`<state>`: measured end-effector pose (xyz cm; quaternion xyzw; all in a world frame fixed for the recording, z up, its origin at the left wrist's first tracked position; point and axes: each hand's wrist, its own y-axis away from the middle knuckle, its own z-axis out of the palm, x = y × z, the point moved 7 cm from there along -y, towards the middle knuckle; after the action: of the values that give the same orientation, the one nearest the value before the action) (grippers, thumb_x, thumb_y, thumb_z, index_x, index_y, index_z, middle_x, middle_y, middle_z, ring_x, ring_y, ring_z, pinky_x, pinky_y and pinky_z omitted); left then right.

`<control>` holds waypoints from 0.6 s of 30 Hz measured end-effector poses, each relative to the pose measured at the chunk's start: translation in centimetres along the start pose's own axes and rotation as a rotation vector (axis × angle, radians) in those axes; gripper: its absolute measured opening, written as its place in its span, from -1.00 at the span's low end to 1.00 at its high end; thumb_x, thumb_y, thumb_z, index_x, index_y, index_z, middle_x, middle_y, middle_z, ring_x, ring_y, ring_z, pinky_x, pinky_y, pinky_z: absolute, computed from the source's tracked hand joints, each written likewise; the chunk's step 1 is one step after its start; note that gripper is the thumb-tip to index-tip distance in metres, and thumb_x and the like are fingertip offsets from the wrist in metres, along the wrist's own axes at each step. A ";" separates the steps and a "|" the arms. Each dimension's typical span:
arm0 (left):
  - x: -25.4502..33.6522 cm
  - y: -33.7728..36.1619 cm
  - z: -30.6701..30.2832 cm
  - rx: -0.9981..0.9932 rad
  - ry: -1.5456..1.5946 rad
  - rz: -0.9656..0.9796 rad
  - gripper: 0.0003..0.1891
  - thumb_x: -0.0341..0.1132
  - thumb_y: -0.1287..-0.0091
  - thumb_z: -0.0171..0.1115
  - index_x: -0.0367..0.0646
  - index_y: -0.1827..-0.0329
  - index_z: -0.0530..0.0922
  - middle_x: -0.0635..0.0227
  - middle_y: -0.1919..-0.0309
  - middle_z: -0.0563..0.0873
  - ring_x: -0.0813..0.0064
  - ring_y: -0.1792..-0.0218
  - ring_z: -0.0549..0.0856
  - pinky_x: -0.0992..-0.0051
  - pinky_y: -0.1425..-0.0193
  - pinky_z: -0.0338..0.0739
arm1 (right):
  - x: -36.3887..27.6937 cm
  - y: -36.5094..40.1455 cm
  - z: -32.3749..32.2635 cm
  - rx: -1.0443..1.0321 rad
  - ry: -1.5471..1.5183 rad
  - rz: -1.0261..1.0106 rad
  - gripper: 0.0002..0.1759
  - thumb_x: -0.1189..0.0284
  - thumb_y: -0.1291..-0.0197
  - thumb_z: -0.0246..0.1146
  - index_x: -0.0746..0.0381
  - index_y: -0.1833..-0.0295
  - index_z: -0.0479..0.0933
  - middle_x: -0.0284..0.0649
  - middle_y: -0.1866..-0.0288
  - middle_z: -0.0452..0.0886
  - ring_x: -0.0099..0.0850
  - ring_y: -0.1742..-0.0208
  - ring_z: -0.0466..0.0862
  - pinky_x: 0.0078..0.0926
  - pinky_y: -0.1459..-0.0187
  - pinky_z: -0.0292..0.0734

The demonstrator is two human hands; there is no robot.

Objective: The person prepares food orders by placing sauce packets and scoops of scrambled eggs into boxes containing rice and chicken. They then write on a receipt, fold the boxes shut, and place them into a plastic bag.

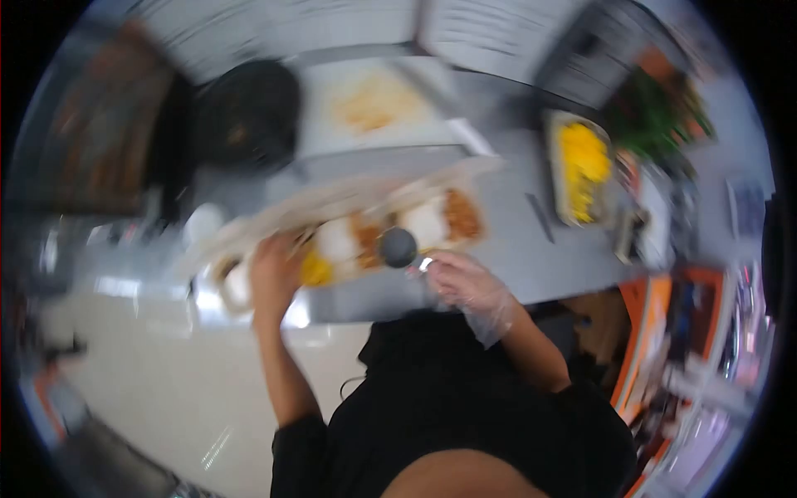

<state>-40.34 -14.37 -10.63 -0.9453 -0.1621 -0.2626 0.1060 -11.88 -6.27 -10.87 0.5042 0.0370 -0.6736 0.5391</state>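
Note:
My right hand (461, 280), in a clear plastic glove, is closed round the handle of a dark round scoop (398, 247). The scoop hangs over the row of open food boxes (286, 212), between two portions. White rice mounds (425, 224) and brown-orange food (462, 216) lie in the boxes. Yellow food (315, 267) shows just right of my left hand (276, 270). That hand is over the left boxes; blur hides its fingertips and anything they hold.
Behind the boxes are a white cutting board (320, 124) with chopped pieces and a knife (427, 87), and a black pan (249, 112). A tray of yellow food (585, 170) and green leaves (652, 116) are at the right. Orange-edged shelves (647, 332) stand lower right.

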 end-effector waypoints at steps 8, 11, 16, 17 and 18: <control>15.5 1.8 0.9 0.253 0.493 0.147 -0.90 -0.56 -0.34 0.24 -0.33 0.14 0.64 0.19 0.28 0.71 0.35 0.28 0.66 0.43 0.09 0.52 | -6.5 14.8 -23.7 1.024 1.276 -0.264 -0.69 0.47 -0.43 0.07 0.42 -0.18 0.45 -0.02 0.14 0.69 -0.16 0.08 0.72 -0.26 0.06 0.62; 23.9 -1.6 6.2 0.168 0.647 0.201 -0.89 -0.53 -0.31 0.32 -0.30 0.13 0.67 0.16 0.28 0.75 0.34 0.26 0.70 0.43 0.09 0.56 | -9.1 16.6 -31.4 1.214 1.550 -0.255 -0.73 0.57 -0.32 0.04 0.41 -0.08 0.48 0.17 0.06 0.67 -0.01 0.00 0.71 -0.12 0.00 0.61; 37.1 -5.4 27.0 -0.718 0.670 0.027 -0.52 -0.16 -0.54 0.17 -0.33 -0.36 0.46 0.13 0.14 0.80 0.36 0.25 0.78 0.42 0.13 0.65 | -12.6 14.9 -41.7 1.183 1.478 0.291 -0.74 0.53 -0.30 0.07 0.33 -0.03 0.56 0.14 0.01 0.69 -0.04 -0.05 0.73 -0.16 -0.02 0.67; 38.3 -4.5 31.1 -0.785 0.763 -0.119 -0.50 -0.14 -0.57 0.12 -0.33 -0.40 0.39 0.09 0.14 0.79 0.35 0.26 0.78 0.42 0.13 0.67 | -13.3 14.6 -42.0 1.194 1.463 0.273 -0.74 0.53 -0.30 0.07 0.33 -0.03 0.56 0.14 0.01 0.69 -0.04 -0.05 0.73 -0.16 -0.02 0.67; 39.5 -3.2 34.6 -0.853 0.850 -0.275 -0.47 -0.12 -0.60 0.06 -0.33 -0.44 0.32 0.05 0.14 0.79 0.34 0.28 0.79 0.41 0.12 0.68 | -13.4 13.8 -41.2 1.119 1.555 0.240 -0.75 0.52 -0.31 0.07 0.32 -0.03 0.56 0.11 0.04 0.71 -0.03 -0.03 0.75 -0.14 0.00 0.68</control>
<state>6.47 8.36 -18.39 -0.6874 -0.1066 -0.6693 -0.2610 23.80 21.66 -14.55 0.9937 0.0055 -0.0119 0.1109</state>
